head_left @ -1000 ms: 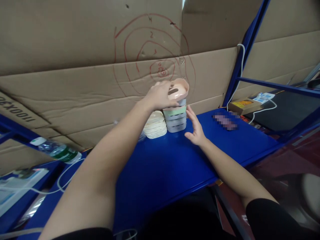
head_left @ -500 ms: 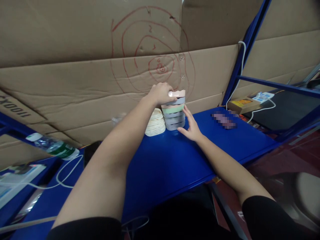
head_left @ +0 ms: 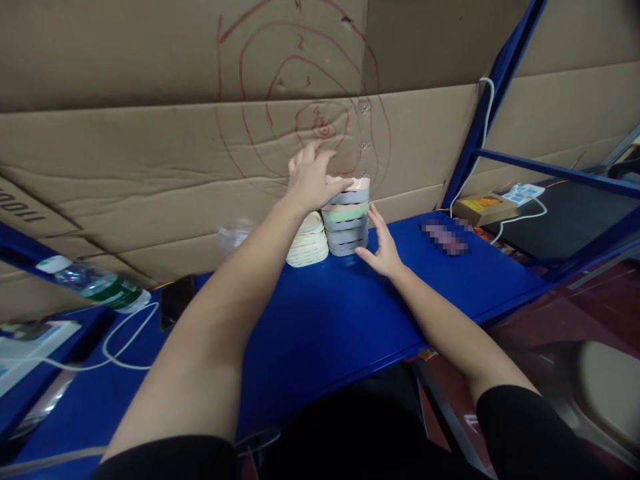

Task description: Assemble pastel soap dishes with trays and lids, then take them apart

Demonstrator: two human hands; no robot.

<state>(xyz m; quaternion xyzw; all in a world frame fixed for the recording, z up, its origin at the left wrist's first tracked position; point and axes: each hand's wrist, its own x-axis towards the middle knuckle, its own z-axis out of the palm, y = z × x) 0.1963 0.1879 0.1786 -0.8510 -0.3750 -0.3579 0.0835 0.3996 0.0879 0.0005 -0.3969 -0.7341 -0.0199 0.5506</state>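
Observation:
A stack of grey, green and pink shallow pieces, like bowls or lids (head_left: 349, 230), stands on the blue table (head_left: 320, 320) near the cardboard wall. Beside it on the left is a lower stack of cream-coloured pieces (head_left: 307, 245), partly behind my left forearm. My left hand (head_left: 311, 175) is above the stacks with its fingers spread, the thumb by the pink top piece; whether it touches is hard to see. Along the right side of the coloured stack is my right hand (head_left: 383, 247), thumb and fingers apart, with nothing in its grasp.
Cardboard sheets (head_left: 150, 153) with red drawn rings rise behind the table. A water bottle (head_left: 97, 285), a dark phone (head_left: 176, 301) and white cables lie left. To the right are a blurred-out item (head_left: 445, 239), a small box (head_left: 485, 208) and a blue metal frame (head_left: 495, 100).
My left hand has lifted its fingers off the pink top piece and moved up and left, opening. My right hand stays by the stack. The view has shifted slightly.

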